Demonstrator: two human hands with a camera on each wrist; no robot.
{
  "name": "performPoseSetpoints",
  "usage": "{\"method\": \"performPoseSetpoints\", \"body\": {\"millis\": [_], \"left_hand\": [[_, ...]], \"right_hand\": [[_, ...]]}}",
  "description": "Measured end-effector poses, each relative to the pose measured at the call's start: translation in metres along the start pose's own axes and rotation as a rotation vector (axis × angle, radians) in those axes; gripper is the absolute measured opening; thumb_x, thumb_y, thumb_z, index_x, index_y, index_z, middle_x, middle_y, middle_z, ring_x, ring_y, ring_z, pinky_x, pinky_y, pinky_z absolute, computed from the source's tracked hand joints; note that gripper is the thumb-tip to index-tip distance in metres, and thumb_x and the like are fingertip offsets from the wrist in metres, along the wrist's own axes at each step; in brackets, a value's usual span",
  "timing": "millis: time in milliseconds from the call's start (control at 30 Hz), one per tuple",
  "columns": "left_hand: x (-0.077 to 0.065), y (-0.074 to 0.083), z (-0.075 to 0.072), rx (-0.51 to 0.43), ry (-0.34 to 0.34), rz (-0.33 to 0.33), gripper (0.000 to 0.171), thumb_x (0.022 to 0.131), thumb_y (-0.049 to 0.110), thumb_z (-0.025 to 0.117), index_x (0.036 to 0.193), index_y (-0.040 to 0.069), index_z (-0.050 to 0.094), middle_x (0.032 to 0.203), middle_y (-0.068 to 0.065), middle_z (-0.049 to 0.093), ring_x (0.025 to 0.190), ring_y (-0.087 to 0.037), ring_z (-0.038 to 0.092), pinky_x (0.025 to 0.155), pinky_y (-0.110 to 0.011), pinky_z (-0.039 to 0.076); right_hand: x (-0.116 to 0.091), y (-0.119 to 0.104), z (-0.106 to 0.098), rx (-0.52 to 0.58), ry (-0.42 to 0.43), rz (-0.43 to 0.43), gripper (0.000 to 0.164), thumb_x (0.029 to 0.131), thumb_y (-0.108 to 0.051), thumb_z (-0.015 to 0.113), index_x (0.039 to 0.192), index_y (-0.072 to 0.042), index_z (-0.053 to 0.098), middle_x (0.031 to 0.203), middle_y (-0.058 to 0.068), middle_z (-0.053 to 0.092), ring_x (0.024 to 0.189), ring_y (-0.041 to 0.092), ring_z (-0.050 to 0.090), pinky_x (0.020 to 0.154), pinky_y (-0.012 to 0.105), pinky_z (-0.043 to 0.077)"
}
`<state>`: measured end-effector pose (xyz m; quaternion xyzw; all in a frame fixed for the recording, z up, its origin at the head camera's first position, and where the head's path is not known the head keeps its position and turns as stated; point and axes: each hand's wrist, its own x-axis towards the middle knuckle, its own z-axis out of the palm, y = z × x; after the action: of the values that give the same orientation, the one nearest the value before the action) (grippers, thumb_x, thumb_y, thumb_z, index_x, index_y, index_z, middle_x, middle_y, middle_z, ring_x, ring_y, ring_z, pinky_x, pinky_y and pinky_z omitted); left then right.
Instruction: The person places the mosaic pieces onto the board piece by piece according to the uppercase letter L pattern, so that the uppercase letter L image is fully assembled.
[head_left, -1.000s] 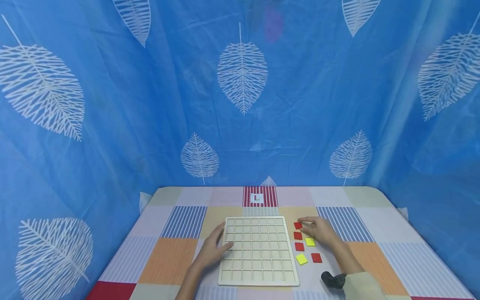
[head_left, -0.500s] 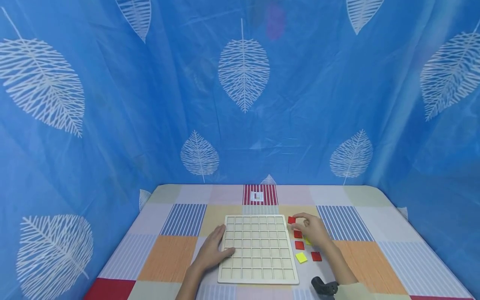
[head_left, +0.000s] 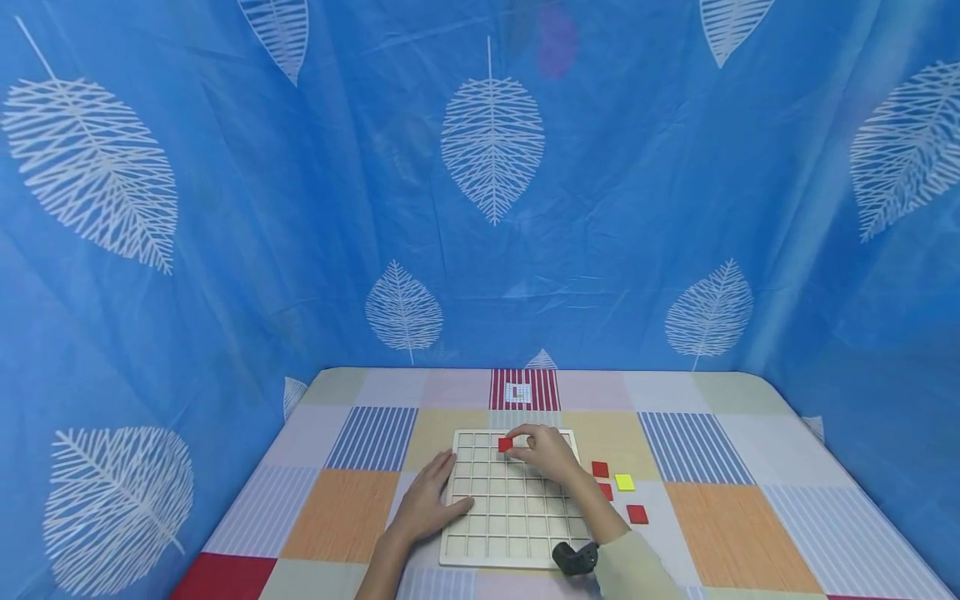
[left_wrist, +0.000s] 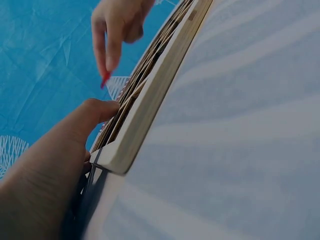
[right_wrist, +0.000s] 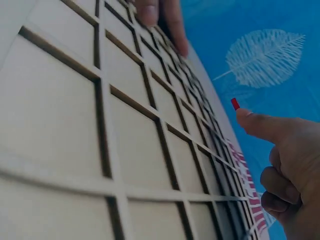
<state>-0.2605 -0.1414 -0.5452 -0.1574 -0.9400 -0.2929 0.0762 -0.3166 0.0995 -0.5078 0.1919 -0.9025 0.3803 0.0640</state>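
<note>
A pale grid board [head_left: 476, 546] with raised dividers lies on the table. My left hand [head_left: 427, 502] rests at its left edge, fingers stretched along the side and thumb [left_wrist: 92, 111] over the rim onto the grid. Above the far rows of the board, my right hand [head_left: 550, 454] pinches a square red tile [head_left: 506, 445] between thumb and fingertips. Seen edge-on in the right wrist view, the red tile [right_wrist: 235, 104] stands out past the thumb tip, while the other fingers of the right hand [right_wrist: 295, 170] are curled in.
Right of the board lie loose red tiles [head_left: 637, 514] and a yellow tile [head_left: 625, 482]; my right forearm passes close to them. A small printed card [head_left: 517, 393] sits at the table's back. A blue curtain [head_left: 600, 208] surrounds the patchwork-covered table [head_left: 367, 529].
My right hand has picked up the farthest red tile from beside the board and carried it left over the grid. My left hand stays at the board's edge. The forearm now hides the nearer yellow tile.
</note>
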Motion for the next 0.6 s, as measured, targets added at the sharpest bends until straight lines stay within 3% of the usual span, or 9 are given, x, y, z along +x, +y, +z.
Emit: {"method": "performPoseSetpoints", "body": {"millis": [167, 467, 600], "left_hand": [[-0.001, 0.0, 0.0, 0.004, 0.002, 0.005, 0.084, 0.077, 0.056, 0.062, 0.138, 0.0, 0.04, 0.143, -0.017, 0.036, 0.129, -0.038, 0.034, 0.099, -0.055, 0.032], [-0.001, 0.002, -0.001, 0.015, 0.008, 0.012, 0.082, 0.077, 0.055, 0.062, 0.137, 0.002, 0.043, 0.142, -0.017, 0.037, 0.128, -0.037, 0.035, 0.098, -0.054, 0.033], [-0.001, 0.003, 0.0, 0.013, 0.001, -0.003, 0.082, 0.077, 0.056, 0.062, 0.137, 0.003, 0.043, 0.142, -0.016, 0.037, 0.129, -0.037, 0.034, 0.099, -0.054, 0.033]], "right_hand": [[0.003, 0.001, 0.013, -0.012, -0.039, 0.003, 0.026, 0.079, -0.027, 0.073, 0.101, -0.013, 0.07, 0.047, -0.01, 0.029, 0.043, 0.004, 0.024, 0.039, 0.021, 0.021], [0.002, 0.004, 0.022, -0.119, -0.012, -0.018, 0.03, 0.078, -0.037, 0.071, 0.103, -0.02, 0.071, 0.049, -0.011, 0.034, 0.046, 0.006, 0.027, 0.041, 0.022, 0.023], [-0.002, 0.007, 0.019, -0.075, 0.016, 0.01, 0.034, 0.077, -0.036, 0.073, 0.106, -0.018, 0.07, 0.048, -0.01, 0.032, 0.045, 0.006, 0.025, 0.04, 0.022, 0.023]]}}
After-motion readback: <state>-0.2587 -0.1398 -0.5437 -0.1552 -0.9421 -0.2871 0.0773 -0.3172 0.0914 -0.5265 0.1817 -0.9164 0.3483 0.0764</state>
